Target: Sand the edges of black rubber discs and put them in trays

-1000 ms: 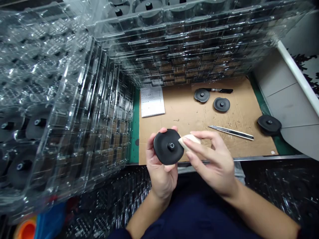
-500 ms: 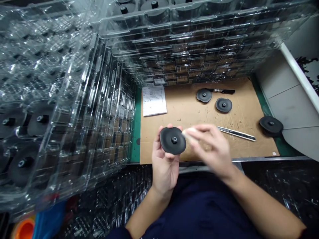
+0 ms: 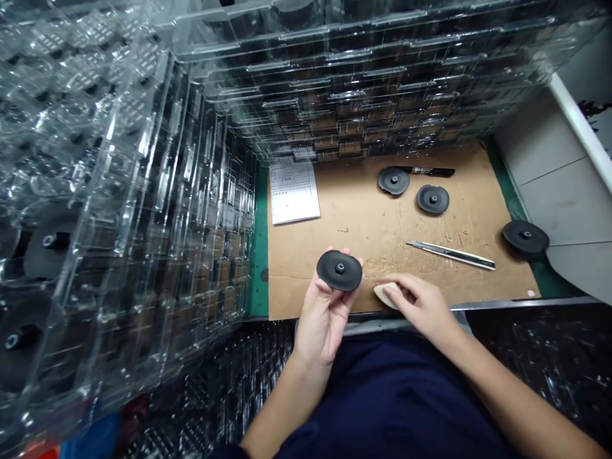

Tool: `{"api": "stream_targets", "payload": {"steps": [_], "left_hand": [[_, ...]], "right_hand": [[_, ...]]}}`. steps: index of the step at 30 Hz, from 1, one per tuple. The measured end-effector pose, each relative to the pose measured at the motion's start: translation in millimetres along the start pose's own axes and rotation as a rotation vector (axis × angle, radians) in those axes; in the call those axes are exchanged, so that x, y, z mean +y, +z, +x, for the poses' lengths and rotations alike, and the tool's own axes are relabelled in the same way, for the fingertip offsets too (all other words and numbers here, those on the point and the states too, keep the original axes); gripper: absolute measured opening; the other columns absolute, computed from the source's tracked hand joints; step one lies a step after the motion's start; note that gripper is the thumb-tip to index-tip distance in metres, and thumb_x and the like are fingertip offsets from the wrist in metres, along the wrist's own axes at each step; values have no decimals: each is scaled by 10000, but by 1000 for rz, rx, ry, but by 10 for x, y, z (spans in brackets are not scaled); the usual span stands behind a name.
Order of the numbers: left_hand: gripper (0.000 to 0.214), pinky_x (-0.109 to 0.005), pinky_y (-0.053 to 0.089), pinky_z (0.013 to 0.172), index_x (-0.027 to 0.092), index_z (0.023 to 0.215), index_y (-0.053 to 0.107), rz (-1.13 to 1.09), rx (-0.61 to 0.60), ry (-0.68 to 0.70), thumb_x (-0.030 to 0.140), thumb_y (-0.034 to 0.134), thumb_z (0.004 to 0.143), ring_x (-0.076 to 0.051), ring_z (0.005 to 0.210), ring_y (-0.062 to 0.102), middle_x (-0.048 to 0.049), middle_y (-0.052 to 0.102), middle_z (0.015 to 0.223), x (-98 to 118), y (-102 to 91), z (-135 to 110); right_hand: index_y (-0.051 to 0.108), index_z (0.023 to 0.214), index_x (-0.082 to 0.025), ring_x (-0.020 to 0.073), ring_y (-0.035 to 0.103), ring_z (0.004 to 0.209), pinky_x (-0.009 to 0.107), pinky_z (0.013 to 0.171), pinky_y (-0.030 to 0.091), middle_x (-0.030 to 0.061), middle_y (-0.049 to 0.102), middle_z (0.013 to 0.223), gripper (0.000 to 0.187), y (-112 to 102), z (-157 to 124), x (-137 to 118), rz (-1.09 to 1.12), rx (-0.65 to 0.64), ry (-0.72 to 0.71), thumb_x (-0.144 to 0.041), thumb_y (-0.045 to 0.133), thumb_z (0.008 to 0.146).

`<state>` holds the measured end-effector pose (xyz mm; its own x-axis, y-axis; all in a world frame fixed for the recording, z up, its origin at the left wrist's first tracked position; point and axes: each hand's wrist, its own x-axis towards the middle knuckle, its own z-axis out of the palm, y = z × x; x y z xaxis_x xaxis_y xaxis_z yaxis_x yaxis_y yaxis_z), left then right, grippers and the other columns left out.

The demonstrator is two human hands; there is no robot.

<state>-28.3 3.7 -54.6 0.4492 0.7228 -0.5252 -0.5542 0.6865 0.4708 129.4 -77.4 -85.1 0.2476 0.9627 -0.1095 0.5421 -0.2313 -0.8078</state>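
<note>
My left hand [image 3: 326, 312] grips a black disc with a raised centre hub [image 3: 351, 275] by its edge, hub side facing up. To the right and a little lower, my right hand [image 3: 423, 306] pinches a flat cream-coloured pad [image 3: 385, 294], whose exact kind I cannot tell. The pad is apart from the disc. Beyond my hands a craft knife [image 3: 452, 255] lies on a cardboard sheet [image 3: 344, 204]. Two more black discs, a farther one [image 3: 394, 185] and a nearer one [image 3: 433, 205], rest on the cardboard. The farther disc lies against a black pen [image 3: 433, 171].
Stacks of clear plastic trays rise on the left [image 3: 191, 210] and at the back [image 3: 373, 83]. A printed paper [image 3: 294, 194] lies at the cardboard's back left. Another black disc [image 3: 524, 239] sits by the grey panel [image 3: 564, 185] on the right.
My right hand has drawn back from the disc with the pad and moved lower. My left hand has tilted the disc and shifted it slightly right. The view has shifted a little.
</note>
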Motion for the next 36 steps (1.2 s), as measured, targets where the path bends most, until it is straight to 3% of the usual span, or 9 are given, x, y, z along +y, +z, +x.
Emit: {"api": "stream_targets", "payload": {"steps": [6, 10, 12, 16, 21, 25, 29, 32, 36], "left_hand": [[465, -328, 505, 912, 248, 1224, 550, 118, -39, -22, 354, 647, 782, -224, 1094, 593, -84, 601, 1239, -72, 11, -32], [470, -263, 506, 894, 251, 1229, 551, 173, -45, -8, 261, 673, 776, -189, 1070, 606, -71, 619, 1214, -62, -4, -55], [473, -255, 509, 885, 244, 1220, 560, 187, -36, 16, 251, 686, 764, -187, 1062, 609, -70, 623, 1206, -49, -5, -60], [446, -284, 518, 874, 236, 1199, 578, 218, -53, -8, 214, 682, 765, -190, 1009, 632, -67, 663, 1119, -17, 6, -61], [418, -218, 520, 819, 252, 1143, 615, 197, -41, -12, 214, 709, 737, -154, 963, 640, -38, 663, 1126, 5, 14, -63], [341, -159, 509, 742, 224, 1063, 657, 207, -84, -36, 202, 718, 728, -116, 861, 652, -23, 702, 995, 13, 50, -76], [439, -215, 499, 869, 250, 1126, 630, 174, -108, -102, 257, 741, 702, -162, 1025, 622, -45, 662, 1153, 62, 51, -96], [505, -172, 504, 821, 237, 1150, 620, 164, -105, -114, 286, 765, 668, -149, 998, 625, -42, 656, 1154, 39, 85, -93], [474, -233, 492, 885, 234, 1187, 596, 136, -144, -190, 266, 719, 730, -166, 994, 622, -18, 667, 1066, 11, 217, -105]], "right_hand": [[632, 1066, -191, 126, 588, 794, 244, 715, 476, 32, 643, 932, 215, -228, 317, -724, 180, 163, -208, -212, 520, 884], [667, 909, -170, 88, 569, 726, 189, 667, 460, 4, 618, 803, 162, -244, 438, -964, 191, -154, -334, -113, 525, 856], [672, 852, -180, 84, 561, 690, 185, 642, 448, -8, 612, 761, 148, -231, 467, -969, 149, -214, -312, -107, 544, 842], [654, 976, -150, 127, 578, 790, 252, 743, 461, 49, 634, 861, 193, -187, 402, -938, 132, 60, -348, -136, 486, 882], [673, 884, -176, 76, 569, 695, 180, 637, 453, -7, 629, 783, 152, -232, 368, -949, 211, -182, -292, -112, 539, 853], [664, 960, -118, 110, 579, 774, 230, 733, 468, 45, 636, 830, 178, -236, 416, -948, 175, 115, -411, -118, 510, 871], [667, 947, -145, 84, 562, 687, 195, 642, 462, 12, 621, 766, 159, -356, 276, -837, 191, -141, -397, -121, 535, 863], [672, 941, -178, 82, 519, 616, 206, 587, 435, -7, 588, 713, 155, -454, 219, -768, 6, -40, -247, -129, 553, 856], [662, 1015, -227, 140, 532, 782, 297, 737, 428, 17, 665, 900, 204, -447, 339, -771, -24, 146, -543, -159, 522, 883]]}}
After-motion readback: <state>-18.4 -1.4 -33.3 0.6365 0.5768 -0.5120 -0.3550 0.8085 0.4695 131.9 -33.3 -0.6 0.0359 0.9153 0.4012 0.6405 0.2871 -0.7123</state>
